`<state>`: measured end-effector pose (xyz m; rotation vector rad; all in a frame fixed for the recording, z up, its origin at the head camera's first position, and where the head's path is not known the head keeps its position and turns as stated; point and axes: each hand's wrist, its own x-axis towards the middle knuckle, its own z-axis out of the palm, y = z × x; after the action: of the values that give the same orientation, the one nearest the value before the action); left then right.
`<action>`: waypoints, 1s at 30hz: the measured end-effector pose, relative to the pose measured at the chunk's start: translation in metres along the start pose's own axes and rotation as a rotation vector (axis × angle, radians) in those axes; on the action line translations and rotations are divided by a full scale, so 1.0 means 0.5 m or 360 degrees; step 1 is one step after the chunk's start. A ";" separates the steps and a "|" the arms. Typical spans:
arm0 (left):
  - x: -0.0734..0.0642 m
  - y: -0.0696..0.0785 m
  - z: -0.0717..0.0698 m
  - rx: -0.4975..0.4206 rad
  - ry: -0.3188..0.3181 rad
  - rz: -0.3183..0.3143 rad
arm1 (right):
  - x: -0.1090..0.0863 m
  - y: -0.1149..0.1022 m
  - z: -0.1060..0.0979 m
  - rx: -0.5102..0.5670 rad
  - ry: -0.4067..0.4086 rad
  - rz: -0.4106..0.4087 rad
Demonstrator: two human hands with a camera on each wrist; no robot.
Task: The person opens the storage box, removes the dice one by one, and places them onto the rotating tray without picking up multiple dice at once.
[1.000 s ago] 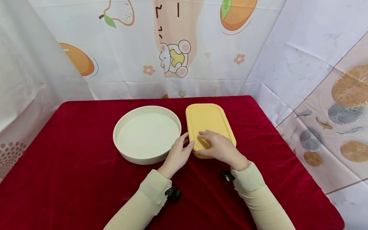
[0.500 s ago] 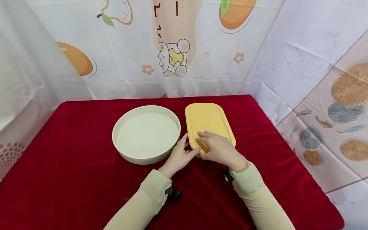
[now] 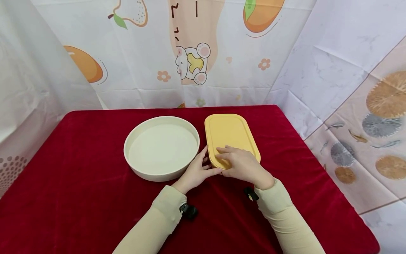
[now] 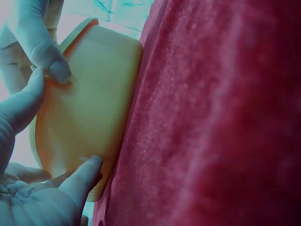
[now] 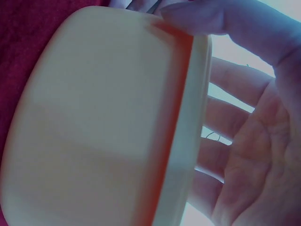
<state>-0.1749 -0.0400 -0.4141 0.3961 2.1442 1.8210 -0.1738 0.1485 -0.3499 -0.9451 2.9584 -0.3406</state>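
Observation:
A yellow rectangular lidded container (image 4: 89, 108) stands on the red cloth, its lid (image 3: 226, 132) lying over the top. My left hand (image 3: 195, 173) holds its near left corner, with fingers along the left wall and the thumb at the front rim. My right hand (image 3: 244, 165) pinches the lid's near edge. Its fingers lie over the top, while the thumb (image 5: 188, 16) sits under the overhanging rim (image 5: 181, 141) in the right wrist view. Both thumbs meet, or nearly so, in the left wrist view. The container's inside is hidden.
A round cream pan (image 3: 163, 146) with a low wall stands just left of the container, close to my left fingers. Red cloth (image 3: 79, 176) covers the table. Printed curtains (image 3: 133, 70) hang behind and at both sides.
My left thumb has slid right along the container's front edge to the right thumb. My right thumb has gone down below the lid's rim. Container and pan stay put.

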 end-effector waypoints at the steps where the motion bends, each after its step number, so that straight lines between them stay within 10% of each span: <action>1: 0.000 -0.001 -0.001 -0.0014 -0.0003 -0.0005 | 0.000 0.000 0.000 -0.0002 0.0002 -0.0009; 30: 0.003 0.000 0.002 -0.0086 0.0081 -0.0020 | -0.010 -0.035 -0.006 -0.0148 0.0205 0.0037</action>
<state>-0.1757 -0.0385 -0.4144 0.3267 2.1206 1.8969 -0.1600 0.1379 -0.3434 -0.9309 3.1247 -0.2758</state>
